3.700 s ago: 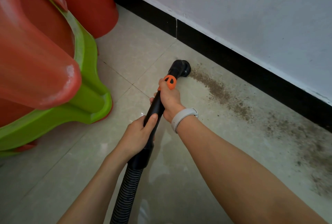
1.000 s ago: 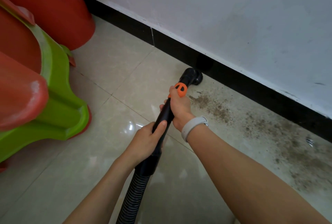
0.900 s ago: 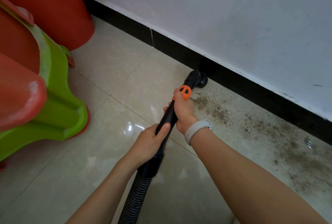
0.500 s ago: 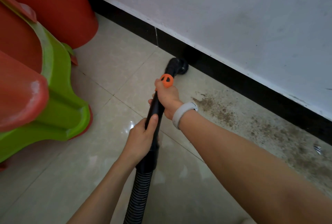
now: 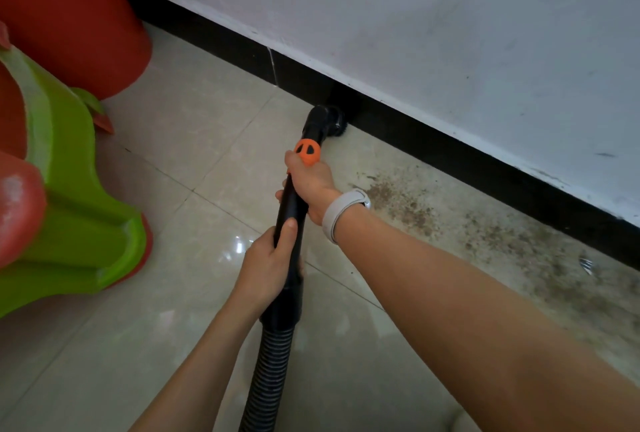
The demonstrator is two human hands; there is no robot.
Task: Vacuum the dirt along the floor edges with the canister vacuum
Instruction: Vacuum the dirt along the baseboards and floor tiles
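Both hands hold a black vacuum wand (image 5: 290, 209) with an orange slider (image 5: 307, 151). My right hand (image 5: 311, 185) grips it just below the slider; my left hand (image 5: 268, 265) grips it lower, above the ribbed hose (image 5: 266, 372). The round brush nozzle (image 5: 327, 121) sits on the floor, touching the black skirting (image 5: 450, 157) under the white wall. Brown dirt (image 5: 408, 209) is spread on the tiles to the right of the nozzle, along the skirting. The canister is out of view.
Stacked green and red plastic furniture (image 5: 69, 196) stands at the left, with a red tub (image 5: 69, 19) behind it by the wall. Beige glossy tiles (image 5: 194, 126) cover the floor. A small shiny scrap (image 5: 587, 263) lies near the skirting at the right.
The nozzle swept left away from the dirt patch, then pushed forward until it touches the skirting. Both hands kept their grip on the wand.
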